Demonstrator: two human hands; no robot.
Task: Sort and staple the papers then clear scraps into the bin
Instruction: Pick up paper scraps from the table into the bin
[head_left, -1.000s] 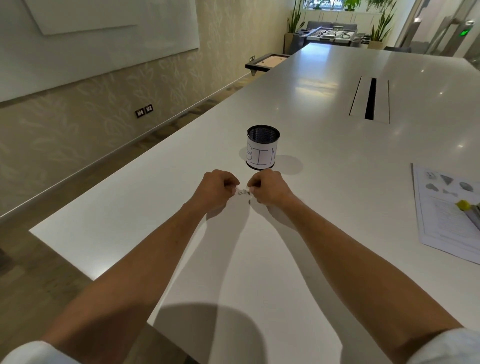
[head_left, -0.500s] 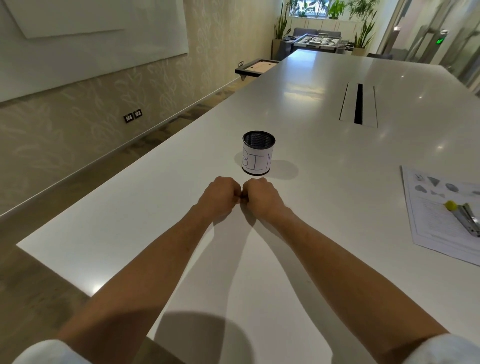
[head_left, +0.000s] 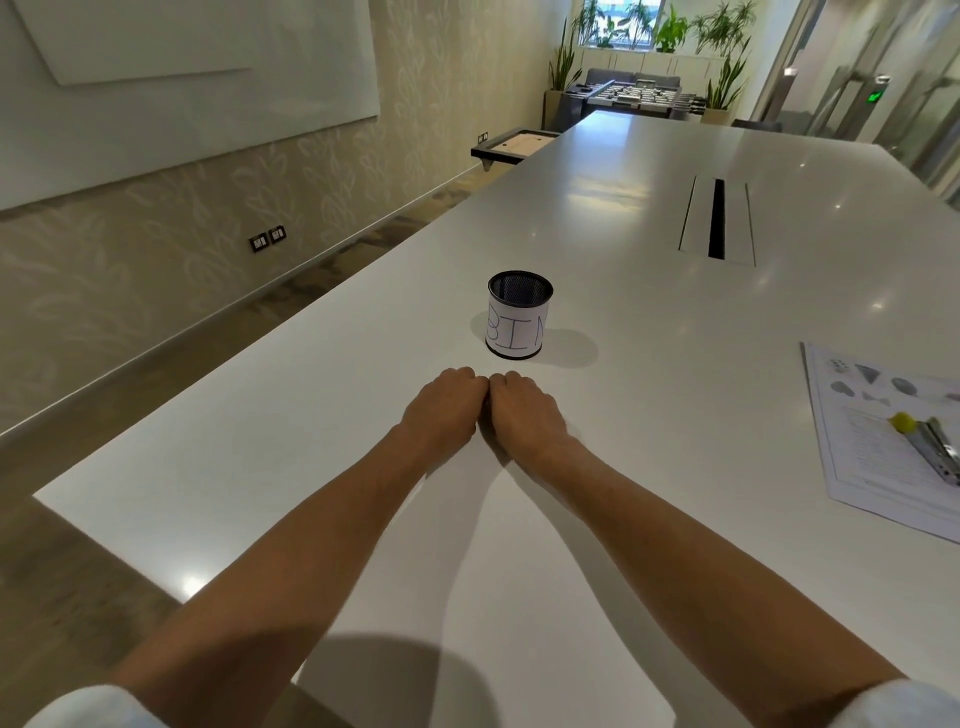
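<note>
— Fingers (head_left: 470, 375) on both hands are curled under, out of sight, so all I get is knuckles and the backs of the hands.

— Holding anything?

— I can't tell. The left hand (head_left: 445, 408) and the right hand (head_left: 522, 413) sit knuckle to knuckle, touching, low over the counter (head_left: 649, 322), and whatever might be between them is hidden.

— Where's the bin?

— The bin (head_left: 518, 317) stands upright just beyond the two hands, slightly to the right of where they meet. It's a black mesh cup wrapped in white paper with "BIN" handwritten on it. Its inside is too dark to read.

— And the papers?

— The papers (head_left: 878, 441) lie flat at the counter's right edge of view, well apart from the hands, printed with small grey shapes near the top and text below. A metal stapler (head_left: 935, 452) rests on them, with a small yellow thing (head_left: 903, 422) at its near end; what that is, I can't make out.

— Anything else?

— A cable slot (head_left: 717, 218) is set into the counter farther back, and a whiteboard (head_left: 182, 78) hangs on the wall to the left.
</note>
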